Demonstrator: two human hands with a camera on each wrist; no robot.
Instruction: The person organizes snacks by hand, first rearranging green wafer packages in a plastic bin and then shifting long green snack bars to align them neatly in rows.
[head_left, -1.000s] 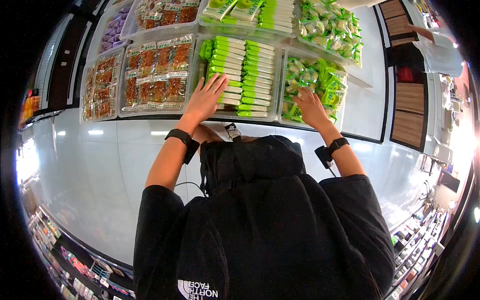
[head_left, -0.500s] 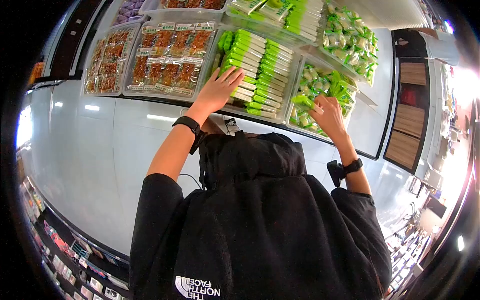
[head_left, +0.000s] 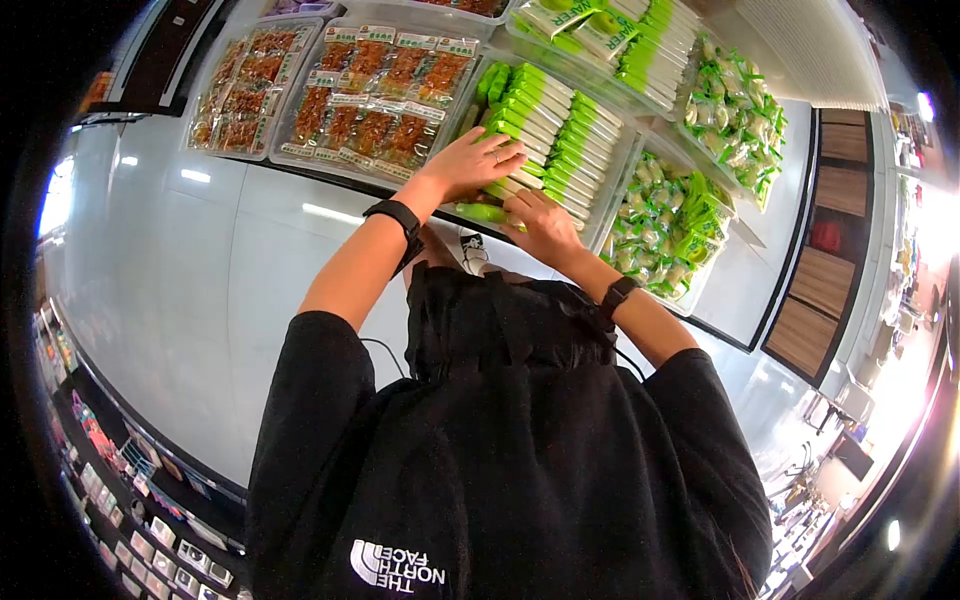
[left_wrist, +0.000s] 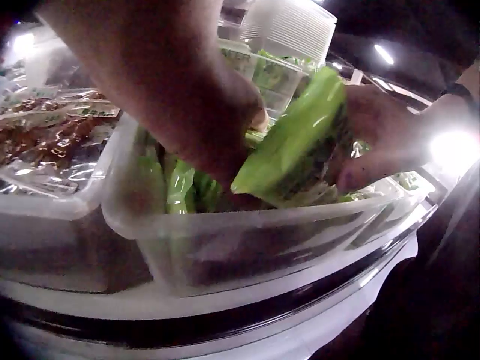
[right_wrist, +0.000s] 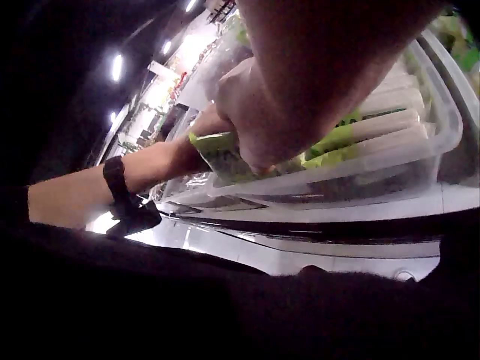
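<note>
My left hand [head_left: 472,165] lies over the left row of green-and-white wafer packs [head_left: 535,120] in a clear plastic bin, fingers extended and touching the packs. Close beside it, my right hand [head_left: 545,228] pinches a green packet [head_left: 482,212] at the bin's front left corner. In the left wrist view that packet [left_wrist: 296,146] stands tilted above the bin rim [left_wrist: 247,219], between my left hand [left_wrist: 202,105] and my right hand [left_wrist: 375,131]. The right wrist view shows my right hand [right_wrist: 262,112] gripping the packet [right_wrist: 223,156]; my left fingertips are hidden there.
Left of the wafer bin are bins of brown packaged snacks [head_left: 375,90]. To its right sits a bin of small green-and-white wrapped pieces [head_left: 650,215]. More bins stand behind, with a ribbed white container [head_left: 815,50] at the back right. A dark edge runs along the table front.
My right hand has left the right-hand bin with a green packet and come across to the wafer bin, beside my left hand. My left hand stays on the wafer packs. The head view has shifted.
</note>
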